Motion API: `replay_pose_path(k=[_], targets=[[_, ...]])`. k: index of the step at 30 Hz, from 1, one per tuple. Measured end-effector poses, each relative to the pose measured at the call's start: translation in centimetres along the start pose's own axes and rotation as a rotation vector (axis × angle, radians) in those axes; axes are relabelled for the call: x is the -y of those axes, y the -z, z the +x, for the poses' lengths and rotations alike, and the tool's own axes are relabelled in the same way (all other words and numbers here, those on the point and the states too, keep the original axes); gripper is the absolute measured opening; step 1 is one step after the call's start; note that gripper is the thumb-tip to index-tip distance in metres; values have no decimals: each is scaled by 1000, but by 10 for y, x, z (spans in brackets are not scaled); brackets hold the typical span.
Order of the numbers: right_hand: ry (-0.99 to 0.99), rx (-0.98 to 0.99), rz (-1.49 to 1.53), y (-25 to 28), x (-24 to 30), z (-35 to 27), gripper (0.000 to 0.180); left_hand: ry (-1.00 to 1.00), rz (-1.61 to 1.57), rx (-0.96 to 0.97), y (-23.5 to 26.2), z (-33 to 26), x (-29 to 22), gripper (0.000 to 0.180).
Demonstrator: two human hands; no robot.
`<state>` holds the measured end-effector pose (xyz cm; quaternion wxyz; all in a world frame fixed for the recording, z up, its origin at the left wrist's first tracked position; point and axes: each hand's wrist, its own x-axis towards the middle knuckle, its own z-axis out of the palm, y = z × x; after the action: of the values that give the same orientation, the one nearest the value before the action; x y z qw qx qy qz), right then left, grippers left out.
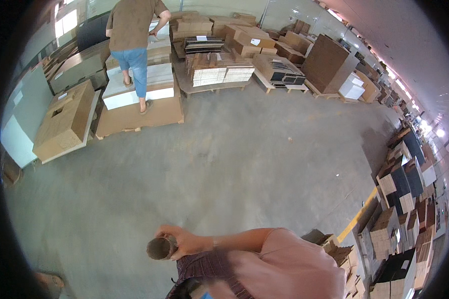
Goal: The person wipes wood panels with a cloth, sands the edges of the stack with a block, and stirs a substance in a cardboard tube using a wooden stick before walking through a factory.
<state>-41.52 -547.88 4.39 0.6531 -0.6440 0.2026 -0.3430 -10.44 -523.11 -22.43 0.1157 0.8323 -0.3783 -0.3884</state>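
Note:
My right hand (pixel 181 242) is closed around a brown round roll (pixel 159 248), whose blunt end faces left. Its exact kind is too blurred to tell. The bare forearm reaches in from a pink sleeve (pixel 297 249) at the lower right. Below the hand, dark patterned clothing (pixel 204 266) shows at the lower edge. My left hand is not in view. Near the lower left rim lies a small brownish shape (pixel 51 280), too blurred to name.
Grey concrete floor (pixel 224 159) spreads ahead. At the upper left a person (pixel 134 40) in a brown shirt stands on a pallet of white boards (pixel 139 97). Carton stacks (pixel 249 37) line the far side; stacked panels (pixel 406 179) stand right of a yellow floor line (pixel 356 217).

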Motion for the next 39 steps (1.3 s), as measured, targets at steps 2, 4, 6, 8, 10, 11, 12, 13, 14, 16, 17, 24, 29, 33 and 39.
replay_pose_path(k=[2,4,6,8,10,11,12,13,14,16,17,24,29,33,39], targets=[[32,-5,-39,-4,-13,49,64,-21,38,-8,31,45,-8,15],[29,10,-32,-13,-18,100,62,-47,60,-25,66,90,-16,15],[52,22,28,-26,-27,154,61,-67,83,-47,108,136,-22,15],[92,-11,28,-39,-36,198,61,-90,117,-55,151,176,-28,15],[138,18,-1,-48,-44,244,65,-113,134,-67,191,213,-35,15],[152,18,-39,-52,-48,266,66,-118,147,-76,213,230,-37,15],[165,18,-78,-54,-53,286,67,-128,156,-80,232,249,-41,15],[161,11,-44,-58,-57,304,67,-138,165,-93,253,268,-43,15],[157,5,-10,-61,-61,323,68,-149,174,-100,272,286,-46,15],[128,-8,26,-63,-70,358,66,-176,193,-103,304,318,-52,15],[102,-14,29,-61,-74,373,63,-192,208,-107,320,336,-55,15],[88,-52,40,-49,-113,530,61,-217,261,-37,415,486,-51,19],[85,-10,6,-44,-134,658,66,-141,241,2,462,548,-62,20],[-16,80,-31,-55,-129,755,68,-98,214,7,506,598,-66,21],[61,114,0,-122,-176,878,68,-136,203,4,585,686,-59,23]])
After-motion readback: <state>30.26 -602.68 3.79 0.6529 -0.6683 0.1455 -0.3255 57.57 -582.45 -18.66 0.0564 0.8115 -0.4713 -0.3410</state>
